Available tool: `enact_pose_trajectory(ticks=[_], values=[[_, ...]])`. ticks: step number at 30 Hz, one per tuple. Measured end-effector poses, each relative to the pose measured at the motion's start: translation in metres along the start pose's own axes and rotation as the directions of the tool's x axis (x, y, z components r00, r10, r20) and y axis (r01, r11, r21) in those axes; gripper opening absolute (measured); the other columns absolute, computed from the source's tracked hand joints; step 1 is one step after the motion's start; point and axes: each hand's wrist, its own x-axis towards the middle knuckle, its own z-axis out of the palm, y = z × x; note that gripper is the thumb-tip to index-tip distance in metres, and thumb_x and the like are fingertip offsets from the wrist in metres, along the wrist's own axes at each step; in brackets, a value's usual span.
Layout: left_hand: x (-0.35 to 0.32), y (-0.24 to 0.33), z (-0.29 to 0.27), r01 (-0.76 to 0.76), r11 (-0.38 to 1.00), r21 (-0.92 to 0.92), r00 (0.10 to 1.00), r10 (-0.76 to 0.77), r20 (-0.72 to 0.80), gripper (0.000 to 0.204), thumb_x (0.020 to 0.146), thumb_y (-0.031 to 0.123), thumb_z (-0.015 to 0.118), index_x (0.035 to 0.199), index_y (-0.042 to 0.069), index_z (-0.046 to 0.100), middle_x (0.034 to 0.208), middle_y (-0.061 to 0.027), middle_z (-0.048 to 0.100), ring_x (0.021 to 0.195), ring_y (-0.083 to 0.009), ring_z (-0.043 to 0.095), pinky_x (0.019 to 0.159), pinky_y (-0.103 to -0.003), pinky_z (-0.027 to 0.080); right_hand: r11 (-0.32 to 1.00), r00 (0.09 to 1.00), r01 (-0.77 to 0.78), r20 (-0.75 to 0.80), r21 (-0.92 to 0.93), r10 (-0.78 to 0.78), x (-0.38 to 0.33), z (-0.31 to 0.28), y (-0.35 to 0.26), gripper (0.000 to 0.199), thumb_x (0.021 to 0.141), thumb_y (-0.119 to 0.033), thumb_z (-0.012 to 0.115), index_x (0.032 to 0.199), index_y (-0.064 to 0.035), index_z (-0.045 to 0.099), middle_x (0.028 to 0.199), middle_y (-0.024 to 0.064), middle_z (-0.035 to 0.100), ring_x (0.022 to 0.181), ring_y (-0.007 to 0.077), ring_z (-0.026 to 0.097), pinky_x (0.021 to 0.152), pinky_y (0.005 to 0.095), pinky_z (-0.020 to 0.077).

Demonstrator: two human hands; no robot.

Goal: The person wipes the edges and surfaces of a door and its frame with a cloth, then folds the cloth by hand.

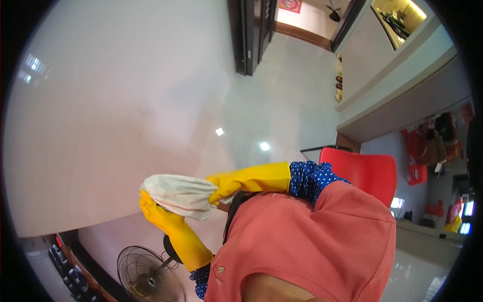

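Both my hands wear yellow rubber gloves and are closed on a crumpled white cloth (178,194) held in front of my chest. My left hand (153,212) grips the cloth from below and from the left. My right hand (227,184) pinches its right end from above. Blue dotted sleeves show past the glove cuffs, and my pink top (312,241) fills the lower right. The cloth hides most of my left fingers.
A large pale glossy surface (126,100) spreads behind the hands. A standing fan (146,277) is at the lower left beside a dark shelf with bottles (65,267). A red plastic chair (367,173) stands right, a dark door frame (251,30) at the top.
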Motion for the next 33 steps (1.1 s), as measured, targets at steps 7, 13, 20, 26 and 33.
enact_pose_trajectory(ticks=[7,13,20,26,33], values=[[0.031,-0.034,0.042,0.224,0.968,-0.114,0.960,-0.199,0.198,0.026,0.100,0.021,0.060,0.114,-0.001,0.061,0.115,-0.0145,0.065,0.105,-0.0241,0.063,0.093,-0.038,0.049,0.875,0.690,0.035,-0.645,0.483,0.328,-0.030,-0.083,-0.051,0.034,0.087,-0.008,0.062,0.120,-0.0028,0.059,0.100,0.0131,0.067,0.084,0.0219,0.069,0.058,0.0352,0.0545],[0.035,-0.066,0.140,0.244,0.961,0.131,0.958,-0.260,0.123,0.026,0.100,0.021,0.060,0.113,0.000,0.060,0.111,-0.0095,0.064,0.099,-0.0204,0.061,0.089,-0.035,0.048,0.824,0.738,0.403,-0.673,0.399,-0.035,-0.026,-0.152,-0.040,0.041,0.093,-0.022,0.063,0.130,-0.0063,0.055,0.120,0.0081,0.060,0.110,0.0173,0.057,0.089,0.0351,0.0499],[0.045,-0.075,0.299,-0.428,0.785,0.448,0.782,0.072,0.620,0.025,0.099,0.016,0.057,0.117,-0.001,0.060,0.100,-0.0093,0.060,0.089,-0.0188,0.060,0.078,-0.031,0.049,0.803,0.884,0.259,-0.467,0.537,0.028,-0.063,-0.243,-0.098,0.062,0.098,-0.034,0.058,0.152,-0.0144,0.033,0.134,0.0056,0.052,0.124,0.0164,0.050,0.098,0.0326,0.0452],[0.040,-0.133,0.469,-0.670,0.561,0.487,0.483,-0.170,0.859,0.026,0.091,0.017,0.055,0.112,0.005,0.064,0.105,-0.0145,0.067,0.103,-0.0300,0.061,0.085,-0.044,0.048,0.576,0.851,0.466,-0.519,0.672,-0.084,-0.149,-0.359,-0.126,0.062,0.100,-0.037,0.057,0.150,-0.0111,0.033,0.140,0.0096,0.050,0.130,0.0235,0.049,0.106,0.0435,0.0433],[0.048,-0.142,0.674,-0.925,0.374,0.061,-0.004,-0.170,0.986,0.045,0.086,0.026,0.061,0.124,0.002,0.061,0.126,-0.0195,0.060,0.119,-0.0391,0.053,0.104,-0.047,0.040,0.472,0.638,0.659,-0.768,0.586,0.063,-0.243,-0.508,-0.173,0.052,0.098,-0.021,0.060,0.143,-0.0070,0.039,0.132,0.0141,0.056,0.119,0.0264,0.058,0.101,0.0414,0.0490]])
